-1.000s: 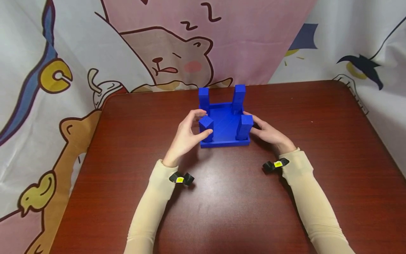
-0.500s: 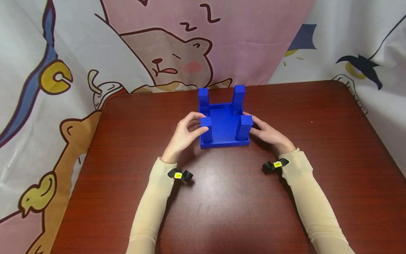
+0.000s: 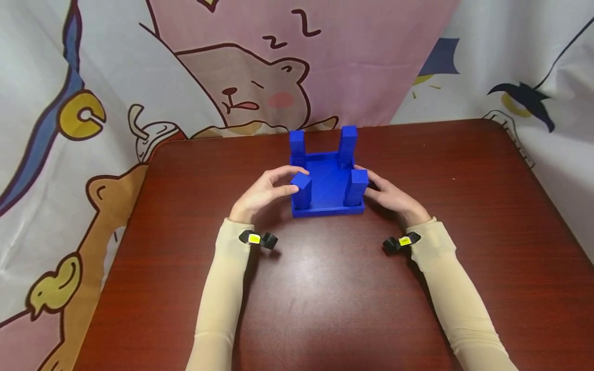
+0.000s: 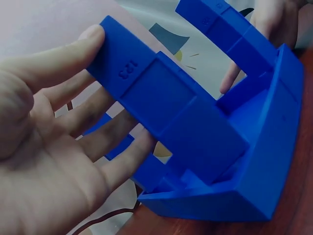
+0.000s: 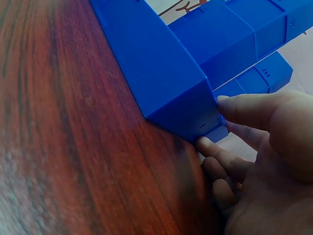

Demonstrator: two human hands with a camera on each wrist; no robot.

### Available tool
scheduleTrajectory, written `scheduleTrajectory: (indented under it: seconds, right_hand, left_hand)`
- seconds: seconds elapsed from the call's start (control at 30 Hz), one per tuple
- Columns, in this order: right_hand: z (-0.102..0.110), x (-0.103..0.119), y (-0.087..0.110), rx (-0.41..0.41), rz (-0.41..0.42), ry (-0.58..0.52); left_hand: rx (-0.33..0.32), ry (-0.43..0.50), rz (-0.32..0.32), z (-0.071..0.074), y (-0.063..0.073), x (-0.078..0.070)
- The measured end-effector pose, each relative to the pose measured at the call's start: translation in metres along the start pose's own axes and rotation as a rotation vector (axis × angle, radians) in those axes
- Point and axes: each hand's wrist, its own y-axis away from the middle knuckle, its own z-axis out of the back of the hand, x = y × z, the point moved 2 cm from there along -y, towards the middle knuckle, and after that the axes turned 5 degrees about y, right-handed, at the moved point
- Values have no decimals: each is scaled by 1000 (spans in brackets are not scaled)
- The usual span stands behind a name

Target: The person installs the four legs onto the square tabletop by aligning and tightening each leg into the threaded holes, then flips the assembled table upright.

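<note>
A square blue plastic tray (image 3: 328,211) with a low rim sits on the table, an upright blue post at each corner. My left hand (image 3: 265,190) pinches the near-left post (image 3: 302,191) near its top, thumb in front and fingers behind. That post stands turned askew to the tray's sides; in the left wrist view its face reads 123. My right hand (image 3: 394,194) holds the tray's right side beside the near-right post (image 3: 356,188). In the right wrist view, its thumb (image 5: 244,105) presses at the rim, with a fingertip lower on the wall.
The far-left post (image 3: 297,145) and far-right post (image 3: 348,145) rise at the tray's back corners. Brown wooden table (image 3: 325,299) surrounds the tray, and a printed cartoon curtain (image 3: 352,62) hangs behind its far edge.
The near-left post has turned about its upright axis, squared up half a second ago and askew again now. My left wrist has swung forward and slightly left; the right hand keeps its place.
</note>
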Motion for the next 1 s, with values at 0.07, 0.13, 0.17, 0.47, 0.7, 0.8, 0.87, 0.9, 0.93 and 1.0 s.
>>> scheduleTrajectory:
  seconds: [0.07,0.13,0.17,0.47,0.7,0.8,0.87,0.9,0.93,1.0]
  right_hand:
    - [0,-1,-1,4,-2,-1]
    - [-1,-2,-1,8,1,3]
    - [-1,-2,-2,9,1,4]
    - [0,-4,-4,6,19,7]
    - [0,0,-2,3,26,7]
    - [0,0,-2,5,29,7]
    - [-1,0,-2,8,32,4]
    - [-1,0,-2,8,32,4]
    - [-1,0,-2,8,31,3]
    - [-1,1,-1,5,34,1]
  left_hand:
    - [7,14,-4,2,0,7]
    - [9,28,-21,3,2,14]
    - [5,27,-37,3,2,17]
    - [-284,43,-137,-8,13,6]
    - [-515,-255,-89,-30,14,1]
    - [-575,-338,-78,-35,13,5]
    - [-594,-342,-84,-37,13,7]
    - [-595,-330,-93,-38,13,8]
    - [-592,-315,-106,-38,13,8]
    - [-565,-274,-128,-38,12,8]
